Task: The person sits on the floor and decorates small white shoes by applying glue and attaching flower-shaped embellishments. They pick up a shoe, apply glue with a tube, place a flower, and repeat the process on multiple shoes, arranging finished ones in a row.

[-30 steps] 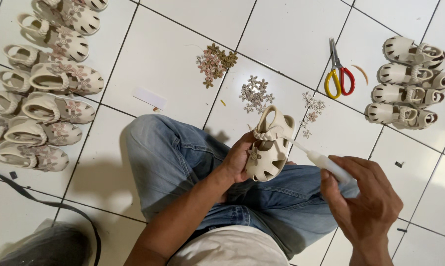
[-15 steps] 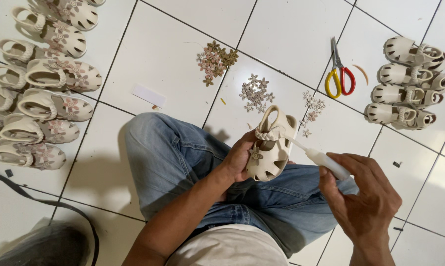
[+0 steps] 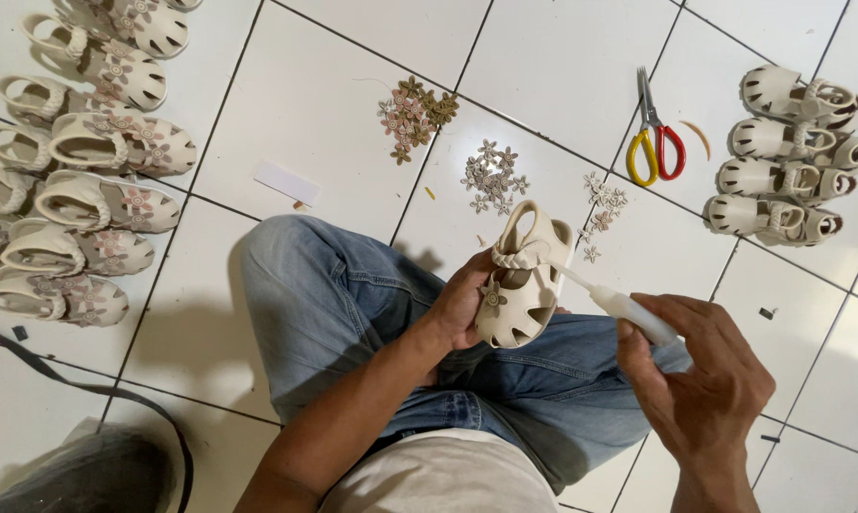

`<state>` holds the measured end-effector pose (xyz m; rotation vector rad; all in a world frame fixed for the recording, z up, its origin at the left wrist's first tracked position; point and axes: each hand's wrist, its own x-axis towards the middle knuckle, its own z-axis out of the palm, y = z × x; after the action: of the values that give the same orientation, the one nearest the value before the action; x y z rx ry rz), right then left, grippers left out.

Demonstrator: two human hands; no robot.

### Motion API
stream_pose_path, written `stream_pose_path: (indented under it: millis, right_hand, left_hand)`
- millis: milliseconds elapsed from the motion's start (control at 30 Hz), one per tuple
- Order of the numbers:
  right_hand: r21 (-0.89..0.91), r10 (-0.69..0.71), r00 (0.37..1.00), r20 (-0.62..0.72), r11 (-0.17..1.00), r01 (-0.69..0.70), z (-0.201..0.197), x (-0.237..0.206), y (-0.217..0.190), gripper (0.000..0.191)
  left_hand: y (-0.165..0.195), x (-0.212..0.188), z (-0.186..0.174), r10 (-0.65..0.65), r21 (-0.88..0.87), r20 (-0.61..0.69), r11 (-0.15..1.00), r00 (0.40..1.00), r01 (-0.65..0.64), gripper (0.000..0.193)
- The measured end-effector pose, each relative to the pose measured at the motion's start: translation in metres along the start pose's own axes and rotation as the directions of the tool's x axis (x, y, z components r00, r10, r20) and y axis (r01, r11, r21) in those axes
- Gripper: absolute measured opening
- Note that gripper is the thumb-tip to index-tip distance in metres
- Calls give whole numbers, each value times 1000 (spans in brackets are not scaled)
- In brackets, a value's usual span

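My left hand [image 3: 462, 304] grips a small cream sandal [image 3: 524, 285] above my blue-jeaned lap, toe pointing toward me. One flower decoration [image 3: 492, 296] sits on its side by my thumb. My right hand [image 3: 699, 385] holds a white glue tube [image 3: 628, 309], and its thin nozzle touches the sandal's upper near the braided strap. On the white tiles just beyond lie three piles of small flower pieces: brown and pink ones [image 3: 414, 114], pale ones [image 3: 493, 176], and a smaller scatter [image 3: 602, 209].
Several decorated cream sandals [image 3: 96, 204] lie in rows at the left. Several plain cream sandals [image 3: 790, 157] are stacked at the right, beside scissors with red and yellow handles [image 3: 655, 138]. A white paper slip [image 3: 286, 182] and a dark cord [image 3: 77, 389] lie on the floor.
The view has shifted slightly. Both hands keep the sandal and glue tube in nearly the same pose, with the nozzle still at the sandal's upper.
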<state>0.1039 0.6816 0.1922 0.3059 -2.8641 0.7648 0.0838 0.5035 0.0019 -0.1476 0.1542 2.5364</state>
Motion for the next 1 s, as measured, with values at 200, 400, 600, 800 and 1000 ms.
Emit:
stream_pose_path:
  millis: [200, 400, 600, 800, 1000]
  right_hand:
    - [-3, 2, 1000, -24, 1000, -2, 1, -4, 4, 23]
    - [97, -18, 998, -56, 995, 23, 5, -6, 10, 24]
    - [27, 15, 999, -44, 1000, -14, 8, -5, 9, 25]
    - [110, 12, 998, -58, 994, -6, 9, -5, 9, 25]
    - [63, 17, 998, -55, 998, -14, 8, -7, 11, 23]
  left_hand:
    - [0, -2, 2, -10, -5, -14, 1000, 1000, 10, 55]
    - [0, 0, 3, -20, -52, 0, 998, 1000, 20, 55]
    - [-3, 1, 4, -29, -53, 11, 998, 1000, 30, 53]
    - [-4, 0, 4, -27, -14, 16, 1000, 999, 28, 53]
    - [-4, 2, 2, -26, -70, 8, 997, 1000, 26, 51]
